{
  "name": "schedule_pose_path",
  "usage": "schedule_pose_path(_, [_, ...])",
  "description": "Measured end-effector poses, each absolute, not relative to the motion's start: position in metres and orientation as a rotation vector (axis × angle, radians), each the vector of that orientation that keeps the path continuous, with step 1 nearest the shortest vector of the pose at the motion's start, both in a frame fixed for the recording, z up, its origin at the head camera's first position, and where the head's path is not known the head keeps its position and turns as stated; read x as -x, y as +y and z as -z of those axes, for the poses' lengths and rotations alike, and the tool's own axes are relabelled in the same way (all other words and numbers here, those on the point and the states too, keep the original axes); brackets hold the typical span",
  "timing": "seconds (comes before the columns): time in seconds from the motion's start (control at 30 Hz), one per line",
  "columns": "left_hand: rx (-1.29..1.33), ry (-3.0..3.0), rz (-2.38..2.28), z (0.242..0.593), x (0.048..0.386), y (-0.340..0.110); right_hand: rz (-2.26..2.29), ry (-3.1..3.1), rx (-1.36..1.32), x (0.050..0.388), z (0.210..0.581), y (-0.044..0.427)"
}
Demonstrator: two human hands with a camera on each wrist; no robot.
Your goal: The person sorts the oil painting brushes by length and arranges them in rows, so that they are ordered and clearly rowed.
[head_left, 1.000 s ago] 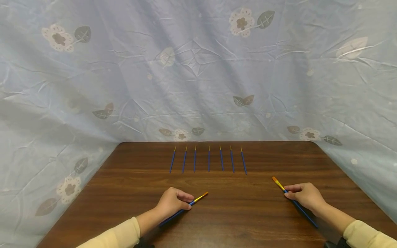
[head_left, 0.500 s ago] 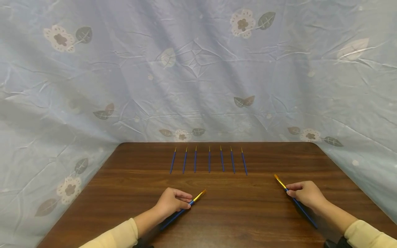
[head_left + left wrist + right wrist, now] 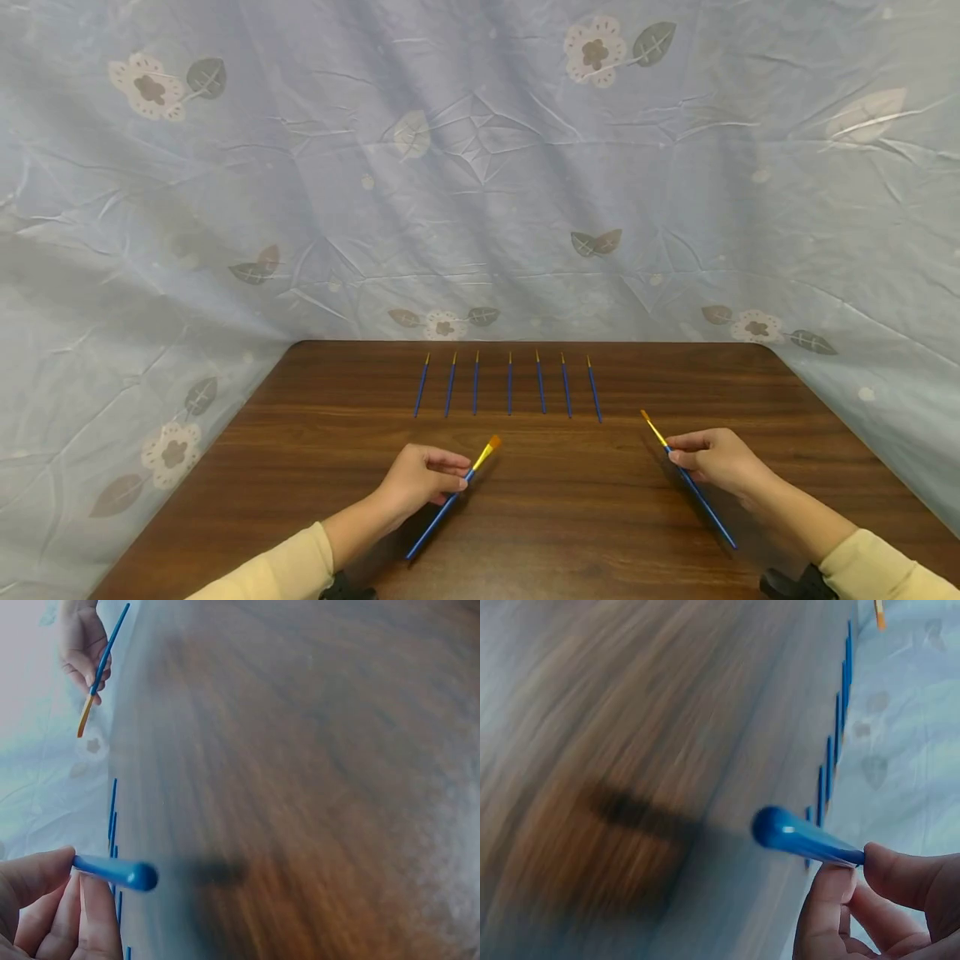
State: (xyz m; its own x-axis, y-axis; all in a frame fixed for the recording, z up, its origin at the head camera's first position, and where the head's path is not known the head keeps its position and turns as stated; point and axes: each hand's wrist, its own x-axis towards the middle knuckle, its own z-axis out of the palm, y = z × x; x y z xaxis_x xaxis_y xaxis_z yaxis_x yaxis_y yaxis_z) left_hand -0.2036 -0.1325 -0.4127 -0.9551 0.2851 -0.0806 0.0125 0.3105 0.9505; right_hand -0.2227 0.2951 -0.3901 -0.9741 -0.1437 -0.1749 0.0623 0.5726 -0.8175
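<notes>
My left hand pinches a blue paintbrush between thumb and fingers, close to its gold ferrule. Its orange bristles point up and away to the right in the head view. On the right side, my right hand pinches a second blue paintbrush, bristles pointing away and to the left. Both brushes are held above the table, and the left wrist view shows the handle end of the left one close up. In the right wrist view the other handle end faces the camera.
Several thin blue paintbrushes lie in a spaced row near the far edge of the brown wooden table, bristles away from me. A pale curtain with flowers and leaves hangs behind the table and at its sides.
The left brush has turned to a steeper angle, its bristles now farther from me. My right hand has moved a little left and away with its brush. The row has not moved.
</notes>
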Motion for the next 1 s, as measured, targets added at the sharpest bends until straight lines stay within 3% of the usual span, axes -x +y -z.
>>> schedule_pose_path(1.0, [-0.204,2.27,-1.915,0.414,0.203,-0.111,1.684,2.267,0.078,0.216,0.39,0.183])
